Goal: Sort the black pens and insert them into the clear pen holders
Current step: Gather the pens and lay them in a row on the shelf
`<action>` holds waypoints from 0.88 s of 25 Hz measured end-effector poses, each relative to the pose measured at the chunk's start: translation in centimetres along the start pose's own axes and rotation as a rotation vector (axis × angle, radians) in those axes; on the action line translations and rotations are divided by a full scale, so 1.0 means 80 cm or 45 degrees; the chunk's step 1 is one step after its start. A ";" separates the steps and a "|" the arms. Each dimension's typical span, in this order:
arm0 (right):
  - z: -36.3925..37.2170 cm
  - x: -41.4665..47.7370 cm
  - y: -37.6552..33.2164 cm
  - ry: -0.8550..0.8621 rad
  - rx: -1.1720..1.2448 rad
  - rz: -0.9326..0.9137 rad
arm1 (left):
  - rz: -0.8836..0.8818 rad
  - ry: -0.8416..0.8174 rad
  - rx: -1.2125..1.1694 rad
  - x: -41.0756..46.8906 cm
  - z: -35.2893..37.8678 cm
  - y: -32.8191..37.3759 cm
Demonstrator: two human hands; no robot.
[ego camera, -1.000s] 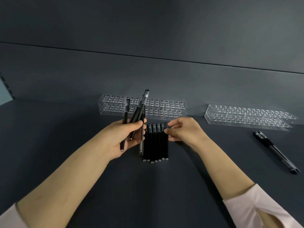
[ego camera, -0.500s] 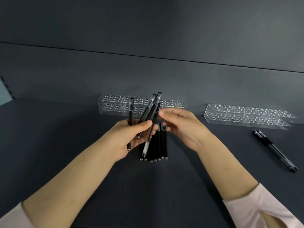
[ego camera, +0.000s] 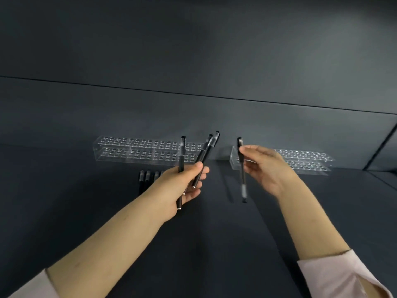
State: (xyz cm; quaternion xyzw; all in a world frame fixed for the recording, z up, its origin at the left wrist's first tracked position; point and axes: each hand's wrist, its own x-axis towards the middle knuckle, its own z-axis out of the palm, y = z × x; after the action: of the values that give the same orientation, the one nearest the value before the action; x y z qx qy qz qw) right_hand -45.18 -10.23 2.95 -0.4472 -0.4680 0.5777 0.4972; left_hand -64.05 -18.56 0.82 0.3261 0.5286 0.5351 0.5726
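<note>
My left hand (ego camera: 182, 186) grips three black pens (ego camera: 205, 154) that fan upward in front of the left clear pen holder (ego camera: 137, 150). My right hand (ego camera: 268, 166) pinches a single black pen (ego camera: 242, 175) near its top; it hangs almost upright above the table, just left of the right clear pen holder (ego camera: 309, 162). A row of black pens (ego camera: 145, 179) lies on the table behind my left wrist, partly hidden by it. Both holders show empty holes where visible.
The dark table (ego camera: 214, 244) runs to a dark back wall (ego camera: 193, 104) just behind the holders. A panel edge (ego camera: 380, 147) slants at the far right. Pale sleeves cover both forearms near the bottom corners.
My right hand has taken one pen from the bundle in my left hand and carried it right toward the right holder. The view has shifted right; the two loose pens at right are out of sight.
</note>
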 end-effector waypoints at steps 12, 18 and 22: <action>-0.221 0.044 -0.003 0.228 -0.787 0.273 | 0.014 -0.050 -0.047 0.017 0.126 -0.048; -0.218 0.052 -0.001 0.216 -0.904 0.283 | 0.009 -0.033 -0.044 0.016 0.119 -0.048; -0.212 0.042 -0.002 0.312 -1.200 0.121 | 0.019 -0.018 -0.021 0.015 0.117 -0.049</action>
State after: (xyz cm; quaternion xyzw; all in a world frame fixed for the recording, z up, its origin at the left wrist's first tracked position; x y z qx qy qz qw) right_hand -28.89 -5.23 0.16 -0.7090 -0.5959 0.2682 0.2652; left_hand -54.23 -16.49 -1.01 0.3291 0.5177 0.5414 0.5749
